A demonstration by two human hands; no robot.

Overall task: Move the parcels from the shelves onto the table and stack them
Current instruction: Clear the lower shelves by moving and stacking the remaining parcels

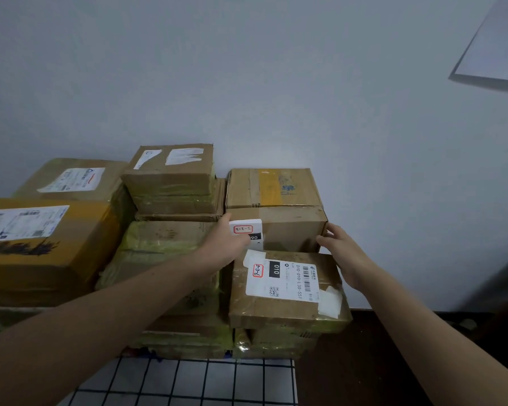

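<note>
A brown cardboard parcel (288,227) with a yellow tape stripe on top stands at the right of the stack, against the wall. My left hand (223,244) lies flat against its front left side, partly covering its white label. My right hand (343,253) touches its front right corner with straight fingers. In front of it, lower down, sits a flatter parcel (285,312) with a white barcode label reading 010. Both hands hold nothing else.
Several taped parcels fill the left: a yellow-taped box (41,253), a box behind it (71,180), a small box on top (170,171) and a greenish-wrapped one (159,247). The white black-gridded table cover (188,382) shows below. A dark floor (364,361) lies to the right.
</note>
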